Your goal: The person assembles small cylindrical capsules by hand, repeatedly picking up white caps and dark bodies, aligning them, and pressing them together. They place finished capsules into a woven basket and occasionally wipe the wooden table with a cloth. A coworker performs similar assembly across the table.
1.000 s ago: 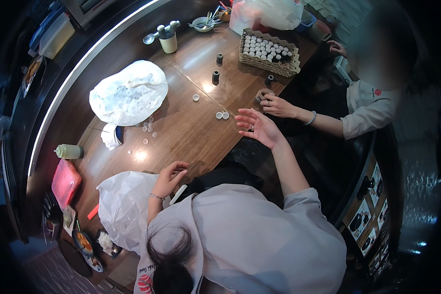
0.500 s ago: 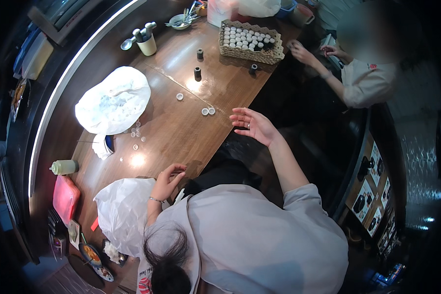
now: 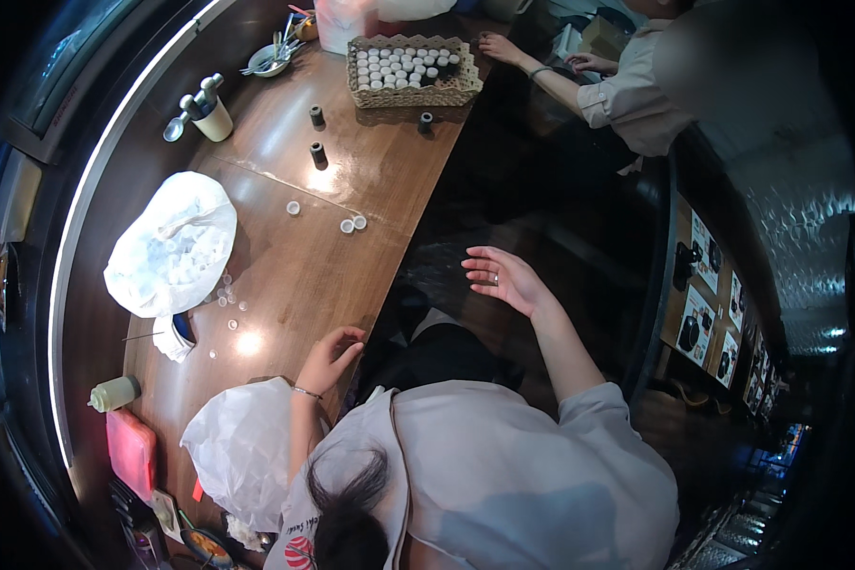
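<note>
My left hand (image 3: 332, 361) is over the front edge of the wooden table (image 3: 342, 285), fingers loosely bent and apart, with nothing seen in it. In the air to the right of the table edge, my right hand (image 3: 505, 279) is open, palm turned inward, fingers slightly spread and a ring on one. Nearest on the tabletop are a pair of small white round caps (image 3: 353, 224) and one single cap (image 3: 293, 208). Farther off stand three small dark bottles without white tops, one of them a black bottle (image 3: 318, 154). Neither hand touches these.
A wicker basket (image 3: 416, 96) of white-capped bottles stands at the far end, near a co-worker's hand (image 3: 501, 47). On the left lie an open white plastic bag (image 3: 176, 242) of small pieces and several clear caps (image 3: 226, 290). A crumpled white bag (image 3: 240, 446) sits beside my left forearm.
The whole view has shifted, so the table and basket appear farther left. My right hand is now farther from the table edge. Both hands stay without anything in them.
</note>
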### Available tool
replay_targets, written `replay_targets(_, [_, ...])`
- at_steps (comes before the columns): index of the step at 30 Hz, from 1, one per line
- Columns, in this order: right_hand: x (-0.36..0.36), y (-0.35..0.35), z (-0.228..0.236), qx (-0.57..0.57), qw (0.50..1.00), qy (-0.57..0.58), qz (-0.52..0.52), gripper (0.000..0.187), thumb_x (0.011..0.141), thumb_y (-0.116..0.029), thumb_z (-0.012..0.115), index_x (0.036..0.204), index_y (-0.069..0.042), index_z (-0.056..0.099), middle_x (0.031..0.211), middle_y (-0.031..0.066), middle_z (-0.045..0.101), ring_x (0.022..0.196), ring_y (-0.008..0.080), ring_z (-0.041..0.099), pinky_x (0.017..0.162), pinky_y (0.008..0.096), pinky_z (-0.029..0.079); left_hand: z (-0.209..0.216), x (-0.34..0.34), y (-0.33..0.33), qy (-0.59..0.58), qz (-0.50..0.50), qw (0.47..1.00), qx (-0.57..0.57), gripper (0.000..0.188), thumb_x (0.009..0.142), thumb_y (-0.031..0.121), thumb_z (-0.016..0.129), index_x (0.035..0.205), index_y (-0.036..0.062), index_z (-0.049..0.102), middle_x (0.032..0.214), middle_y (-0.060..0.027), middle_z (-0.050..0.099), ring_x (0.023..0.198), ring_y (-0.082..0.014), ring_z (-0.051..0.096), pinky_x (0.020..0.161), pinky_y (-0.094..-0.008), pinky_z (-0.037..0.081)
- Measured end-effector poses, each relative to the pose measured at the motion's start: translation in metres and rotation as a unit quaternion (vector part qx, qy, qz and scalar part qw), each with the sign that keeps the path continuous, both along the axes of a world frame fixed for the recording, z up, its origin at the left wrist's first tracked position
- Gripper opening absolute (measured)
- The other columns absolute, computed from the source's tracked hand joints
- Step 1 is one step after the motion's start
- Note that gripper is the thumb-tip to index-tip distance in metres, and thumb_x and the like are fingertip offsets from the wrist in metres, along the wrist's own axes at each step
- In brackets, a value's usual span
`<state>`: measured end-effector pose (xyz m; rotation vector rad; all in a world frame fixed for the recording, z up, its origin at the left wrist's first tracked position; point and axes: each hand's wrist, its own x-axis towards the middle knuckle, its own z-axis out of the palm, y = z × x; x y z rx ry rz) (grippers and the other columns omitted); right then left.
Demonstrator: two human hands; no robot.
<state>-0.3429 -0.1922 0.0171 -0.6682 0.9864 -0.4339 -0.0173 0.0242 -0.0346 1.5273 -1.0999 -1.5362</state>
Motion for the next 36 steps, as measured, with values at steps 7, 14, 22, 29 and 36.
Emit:
replay_targets(7, [-0.024,0.005,0.001,-0.005,1.000,-0.002,-0.018,0.034,0.106,-0.030,0.048,0.128,-0.005,0.059,0.117,0.0105,0.067,0.103,0.0180,0.065,0.092,0.0373,0.054,0.013,-0.009,-0.009,-0.041,-0.006,0.999,-0.011,0.024,0.098,0.013,0.063,0.120,0.0030,0.063,0.118,-0.0082,0.068,0.113,-0.0189,0.065,0.098,-0.0338,0.049])
replay_targets(14, [-0.034,-0.032,0.001,-0.049,0.998,-0.017,0.036,0.036,0.106,-0.033,0.048,0.128,-0.007,0.059,0.118,0.0093,0.066,0.106,0.0176,0.064,0.094,0.0363,0.053,0.003,-0.035,-0.010,-0.048,0.023,0.998,0.020,0.026,0.099,0.015,0.062,0.122,0.0034,0.062,0.121,-0.0084,0.068,0.115,-0.0191,0.064,0.101,-0.0348,0.048])
replay_targets(22, [-0.138,-0.060,-0.092,-0.115,0.956,0.236,0.129,0.035,0.103,-0.037,0.054,0.125,-0.011,0.063,0.114,0.0031,0.067,0.097,0.0108,0.064,0.086,0.0291,0.051,-0.001,-0.104,-0.047,-0.051,0.014,0.998,0.019,0.026,0.100,0.016,0.062,0.123,0.0036,0.060,0.122,-0.0072,0.066,0.117,-0.0183,0.062,0.100,-0.0337,0.048])
replay_targets(29, [-0.285,-0.017,-0.217,-0.050,0.920,0.342,0.183,0.031,0.097,-0.035,0.063,0.117,-0.013,0.069,0.104,0.0025,0.071,0.088,0.0130,0.067,0.080,0.0310,0.053,-0.016,-0.167,-0.047,-0.161,-0.052,0.979,0.117,0.029,0.097,0.018,0.066,0.120,0.0013,0.063,0.111,-0.0113,0.071,0.106,-0.0175,0.067,0.093,-0.0320,0.053])
replay_targets(36, [-0.413,-0.015,-0.282,-0.090,0.808,0.488,0.318,0.022,0.092,-0.024,0.065,0.103,-0.009,0.075,0.092,0.0083,0.073,0.081,0.0186,0.069,0.078,0.0345,0.055,-0.002,-0.193,-0.038,-0.151,0.020,0.977,0.148,0.028,0.098,0.014,0.064,0.123,0.0020,0.062,0.118,-0.0090,0.069,0.111,-0.0160,0.063,0.096,-0.0318,0.050])
